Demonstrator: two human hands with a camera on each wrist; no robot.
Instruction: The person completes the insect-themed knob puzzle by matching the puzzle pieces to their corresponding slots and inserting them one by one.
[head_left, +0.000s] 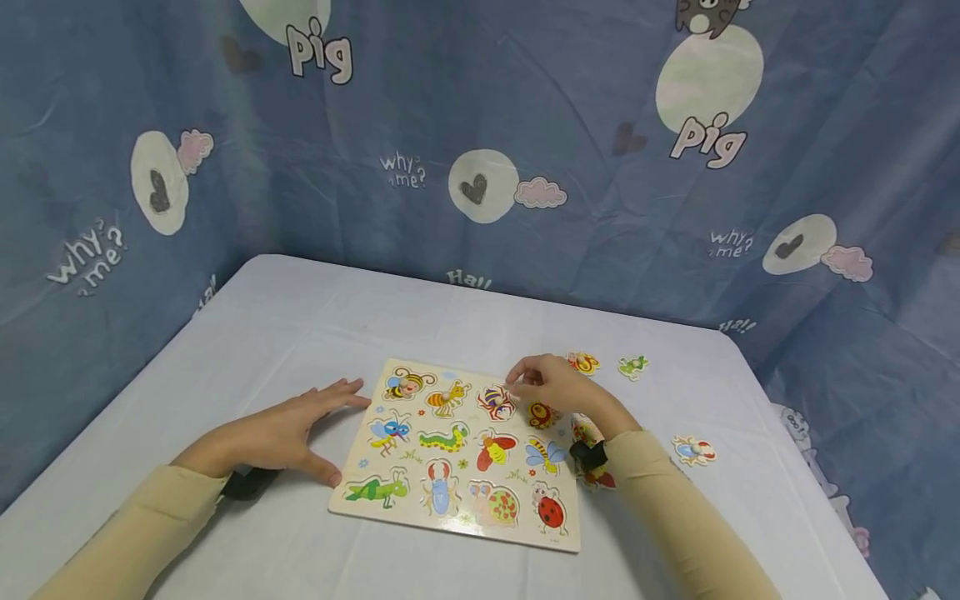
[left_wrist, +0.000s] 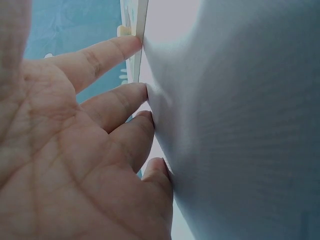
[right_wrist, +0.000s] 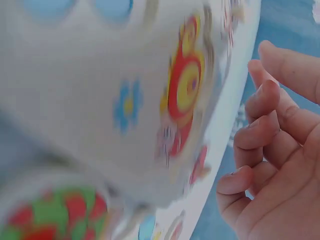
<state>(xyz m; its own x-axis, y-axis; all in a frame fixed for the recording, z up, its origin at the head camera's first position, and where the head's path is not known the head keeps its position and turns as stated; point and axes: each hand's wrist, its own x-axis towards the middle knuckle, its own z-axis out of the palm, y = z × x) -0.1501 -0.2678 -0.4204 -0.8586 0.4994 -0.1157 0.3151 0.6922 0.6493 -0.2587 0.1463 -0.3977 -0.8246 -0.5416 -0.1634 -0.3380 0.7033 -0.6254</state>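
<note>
A wooden insect puzzle board [head_left: 457, 518] lies on the table, with bright insect pictures in rows. My left hand [head_left: 288, 429] spreads along its left side, index fingertip and thumb tip at the edge; in the left wrist view the index fingertip touches the board's side [left_wrist: 141, 25]. My right hand [head_left: 558, 385] is over the top right part, thumb and index fingertips right by the spider piece [head_left: 495, 402]. In the right wrist view its fingers bend loosely with nothing between them. Close below that hand is a red and yellow butterfly picture [head_left: 542, 415].
Loose pieces lie right of the board: a butterfly [head_left: 582, 362], a green insect [head_left: 633, 367] and a beetle [head_left: 693, 450]. Others, including a red-winged piece [head_left: 600, 477], are partly hidden under the right wrist. A patterned blue curtain [head_left: 480, 100] hangs behind the white table [head_left: 315, 308].
</note>
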